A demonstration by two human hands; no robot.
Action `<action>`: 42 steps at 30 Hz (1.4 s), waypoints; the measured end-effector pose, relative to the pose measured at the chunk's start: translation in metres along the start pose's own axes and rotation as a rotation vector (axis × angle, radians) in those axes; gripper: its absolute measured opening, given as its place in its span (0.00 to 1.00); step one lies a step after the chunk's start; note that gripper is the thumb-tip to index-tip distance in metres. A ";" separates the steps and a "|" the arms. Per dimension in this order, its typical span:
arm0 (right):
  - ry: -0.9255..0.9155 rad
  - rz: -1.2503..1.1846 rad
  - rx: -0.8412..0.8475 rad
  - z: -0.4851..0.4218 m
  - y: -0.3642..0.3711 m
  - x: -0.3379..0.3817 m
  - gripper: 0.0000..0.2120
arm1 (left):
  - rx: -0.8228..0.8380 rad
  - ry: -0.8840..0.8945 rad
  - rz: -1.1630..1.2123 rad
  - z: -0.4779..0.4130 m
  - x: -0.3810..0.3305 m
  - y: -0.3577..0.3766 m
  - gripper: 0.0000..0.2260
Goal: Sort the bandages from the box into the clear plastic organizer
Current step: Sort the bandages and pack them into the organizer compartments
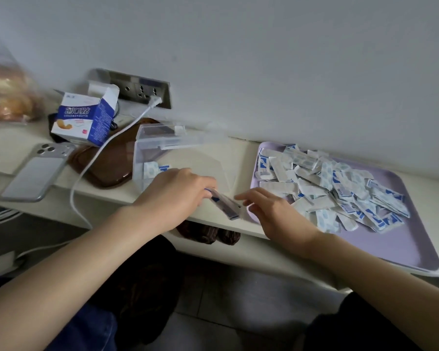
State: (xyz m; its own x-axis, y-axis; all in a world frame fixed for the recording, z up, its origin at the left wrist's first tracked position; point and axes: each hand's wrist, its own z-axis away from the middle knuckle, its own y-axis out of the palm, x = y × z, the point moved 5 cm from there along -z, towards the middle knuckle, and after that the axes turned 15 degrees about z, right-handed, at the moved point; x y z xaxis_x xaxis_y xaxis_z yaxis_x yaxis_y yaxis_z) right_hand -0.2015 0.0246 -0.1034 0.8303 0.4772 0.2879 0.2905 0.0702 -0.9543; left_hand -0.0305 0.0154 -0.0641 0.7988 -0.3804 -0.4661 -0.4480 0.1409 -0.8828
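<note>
At the shelf's front edge, head view: the left hand (173, 196) pinches a small stack of bandages (226, 205), fingers curled round one end. The right hand (271, 214) hovers just beside that stack, fingers loose and spread, gripping nothing. Behind the left hand stands the clear organizer (147, 148), lid up, with a few sorted bandages (151, 170) inside. To the right, a loose heap (340, 188) covers the purple tray (403, 247). The opened box (86, 117) sits far left, near a phone (36, 176).

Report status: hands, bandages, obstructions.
Left hand holds bandage stack; right hand open beside it. Organizer open, few bandages inside. Pile on purple tray. Nothing in the way.
</note>
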 end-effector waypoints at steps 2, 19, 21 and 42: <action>-0.019 0.000 -0.061 -0.008 -0.004 0.019 0.13 | -0.028 0.005 -0.024 0.001 0.005 -0.006 0.07; 0.244 0.027 -0.099 -0.130 -0.031 0.067 0.07 | -0.289 -0.174 -0.245 0.019 0.085 -0.046 0.14; 0.305 0.053 -0.036 -0.144 -0.025 0.058 0.08 | -0.263 -0.241 -0.252 0.024 0.097 -0.040 0.13; 0.489 0.222 0.543 -0.187 0.055 0.059 0.19 | -0.326 -0.305 -0.031 0.023 0.106 -0.023 0.16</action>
State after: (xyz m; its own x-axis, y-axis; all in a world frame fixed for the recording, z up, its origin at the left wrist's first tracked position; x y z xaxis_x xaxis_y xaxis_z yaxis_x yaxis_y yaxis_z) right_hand -0.0472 -0.1071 -0.1233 0.9948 0.0965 -0.0330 -0.0771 0.4992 -0.8631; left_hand 0.0743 -0.0071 -0.0944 0.8737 -0.0865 -0.4788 -0.4864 -0.1802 -0.8550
